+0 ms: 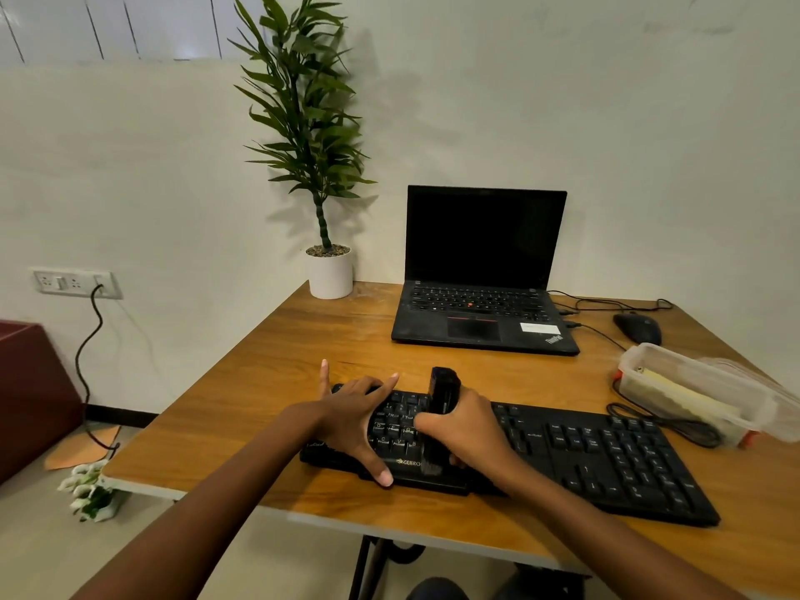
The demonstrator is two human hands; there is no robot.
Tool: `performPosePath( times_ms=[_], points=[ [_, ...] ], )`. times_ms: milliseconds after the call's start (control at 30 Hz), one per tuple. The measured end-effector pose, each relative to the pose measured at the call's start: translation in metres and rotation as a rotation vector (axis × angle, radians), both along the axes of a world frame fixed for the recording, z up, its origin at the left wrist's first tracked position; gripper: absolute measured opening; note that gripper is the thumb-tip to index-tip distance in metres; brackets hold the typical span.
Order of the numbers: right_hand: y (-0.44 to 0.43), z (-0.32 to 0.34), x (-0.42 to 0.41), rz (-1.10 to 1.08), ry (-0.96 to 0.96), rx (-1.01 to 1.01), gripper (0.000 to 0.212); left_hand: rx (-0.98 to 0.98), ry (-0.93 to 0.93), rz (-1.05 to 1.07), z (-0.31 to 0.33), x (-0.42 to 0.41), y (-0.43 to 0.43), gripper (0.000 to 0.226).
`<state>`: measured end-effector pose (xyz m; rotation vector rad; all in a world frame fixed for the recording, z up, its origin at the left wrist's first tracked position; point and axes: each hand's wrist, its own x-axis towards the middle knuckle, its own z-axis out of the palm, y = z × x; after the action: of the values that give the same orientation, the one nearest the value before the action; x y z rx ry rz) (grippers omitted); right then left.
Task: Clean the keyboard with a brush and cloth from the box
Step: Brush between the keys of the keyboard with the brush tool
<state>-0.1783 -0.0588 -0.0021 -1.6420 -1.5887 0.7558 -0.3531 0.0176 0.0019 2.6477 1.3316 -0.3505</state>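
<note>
**Brushing step in hand: right hand [472, 430] grips a black brush [441, 396], bristles down on the keyboard [606, 461], near edge of the wooden tabletop [259, 404].**
Left hand [350, 417] lies flat, fingers [385, 385] spread, steadying it; next strokes likely go rightward. Clear box [692, 383] sits right; laptop [485, 270] and potted plant [311, 123] far, against a white wall.

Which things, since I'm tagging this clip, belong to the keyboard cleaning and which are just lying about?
In the job: keyboard; brush, gripped by the right hand; left hand, resting spread on the keys; clear box.
Lying about: laptop; mouse; potted plant.
</note>
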Motion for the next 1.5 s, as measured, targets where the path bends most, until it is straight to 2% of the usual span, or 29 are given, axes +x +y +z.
performPosePath(
  times_ms=[67, 200, 333, 467, 567, 667, 767, 867, 1000, 1100, 1200, 1333, 1500],
  points=[
    [0.009, 0.009, 0.007, 0.002, 0.052, -0.078, 0.018, 0.005, -0.004, -0.002, 0.0, 0.0, 0.0, 0.128],
    [0.038, 0.022, 0.016, -0.172, 0.114, 0.073, 0.023, 0.009, -0.023, 0.007, -0.002, 0.0, 0.0, 0.13],
    [0.024, 0.0, -0.009, -0.097, 0.012, 0.083, 0.019, 0.005, -0.024, 0.018, -0.006, 0.003, 0.002, 0.13],
    [0.029, 0.009, -0.005, -0.032, 0.03, -0.072, 0.018, -0.031, -0.025, 0.023, -0.004, 0.002, 0.004, 0.132],
    [0.048, 0.019, 0.009, -0.157, 0.06, 0.034, 0.021, -0.026, -0.021, 0.027, -0.003, 0.002, 0.002, 0.13],
    [0.04, 0.005, 0.002, -0.13, 0.035, 0.091, 0.022, -0.021, -0.018, 0.034, -0.003, 0.002, 0.001, 0.13],
    [0.02, -0.004, -0.008, -0.052, 0.0, 0.036, 0.02, -0.049, 0.013, 0.017, -0.003, 0.001, 0.003, 0.148],
    [0.026, 0.009, -0.004, 0.012, 0.055, -0.075, 0.019, -0.07, 0.019, 0.008, -0.002, 0.0, 0.005, 0.159],
    [0.043, 0.018, 0.003, -0.068, 0.029, 0.123, 0.022, -0.069, 0.028, 0.031, -0.001, 0.004, 0.004, 0.148],
    [0.036, 0.004, -0.005, -0.043, -0.041, 0.116, 0.025, -0.051, 0.006, 0.047, 0.001, 0.005, 0.0, 0.131],
    [0.026, -0.002, -0.011, -0.015, -0.104, 0.071, 0.023, -0.047, 0.009, 0.045, 0.003, 0.004, -0.002, 0.129],
    [0.042, 0.015, -0.007, -0.005, -0.001, 0.0, 0.02, -0.095, 0.036, 0.032, 0.004, 0.003, 0.0, 0.154],
    [0.043, 0.005, -0.007, -0.111, -0.034, 0.144, 0.027, -0.086, 0.014, 0.027, -0.002, 0.001, 0.006, 0.161]
  ],
)
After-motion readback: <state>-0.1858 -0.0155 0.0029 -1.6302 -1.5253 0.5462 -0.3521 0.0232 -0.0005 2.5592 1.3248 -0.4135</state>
